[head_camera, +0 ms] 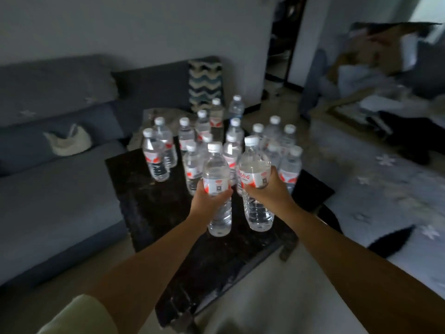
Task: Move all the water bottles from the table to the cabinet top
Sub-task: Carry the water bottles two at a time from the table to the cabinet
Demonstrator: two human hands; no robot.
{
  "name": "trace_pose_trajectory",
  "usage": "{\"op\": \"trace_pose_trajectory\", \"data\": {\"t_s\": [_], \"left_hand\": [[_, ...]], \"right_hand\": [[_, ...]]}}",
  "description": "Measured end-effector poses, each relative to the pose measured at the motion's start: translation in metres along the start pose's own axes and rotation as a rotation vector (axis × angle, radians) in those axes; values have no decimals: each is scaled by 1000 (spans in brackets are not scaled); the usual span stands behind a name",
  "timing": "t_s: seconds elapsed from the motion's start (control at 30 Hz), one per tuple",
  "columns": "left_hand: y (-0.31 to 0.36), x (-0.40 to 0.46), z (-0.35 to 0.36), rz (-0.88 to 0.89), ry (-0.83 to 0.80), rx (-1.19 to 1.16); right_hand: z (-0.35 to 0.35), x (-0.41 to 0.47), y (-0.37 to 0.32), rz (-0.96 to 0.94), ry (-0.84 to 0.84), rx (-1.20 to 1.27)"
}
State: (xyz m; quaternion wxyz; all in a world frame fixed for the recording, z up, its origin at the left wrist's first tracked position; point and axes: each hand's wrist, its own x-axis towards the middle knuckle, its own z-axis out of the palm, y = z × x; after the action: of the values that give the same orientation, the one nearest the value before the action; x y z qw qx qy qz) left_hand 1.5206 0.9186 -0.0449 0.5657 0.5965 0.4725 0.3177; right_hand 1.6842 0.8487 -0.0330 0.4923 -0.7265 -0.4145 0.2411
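Left hand [209, 198] gripping bottle [216, 186], right hand [269, 189] another [255, 179]

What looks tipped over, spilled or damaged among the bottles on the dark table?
Nothing stands out. The clear plastic white-capped bottles on the dark table stand upright and capped; both hands, left and right, hold one upright each.

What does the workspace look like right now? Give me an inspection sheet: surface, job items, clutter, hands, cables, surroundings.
Surface: dark table, glossy, partly bare near the person.
Job's things: many capped water bottles standing upright on it; exact count unclear from blur.
Clutter: nothing seen on the table besides bottles.
Hands: left hand grips one bottle; right hand grips another bottle, both held upright.
Cables: nothing seen.
Surroundings: grey sofa on the left, patterned cushion behind, patterned rug on the right. Cabinet not in view.
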Motion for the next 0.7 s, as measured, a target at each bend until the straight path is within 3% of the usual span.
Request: {"op": "trace_pose_trajectory", "data": {"t_s": [0.37, 0.7], "left_hand": [[-17, -138, 193, 46, -570, 123], [-38, -287, 332, 153, -1043, 296]], "right_hand": [[-182, -210, 83, 310, 461, -137], [-260, -422, 132, 673, 944, -121]]}}
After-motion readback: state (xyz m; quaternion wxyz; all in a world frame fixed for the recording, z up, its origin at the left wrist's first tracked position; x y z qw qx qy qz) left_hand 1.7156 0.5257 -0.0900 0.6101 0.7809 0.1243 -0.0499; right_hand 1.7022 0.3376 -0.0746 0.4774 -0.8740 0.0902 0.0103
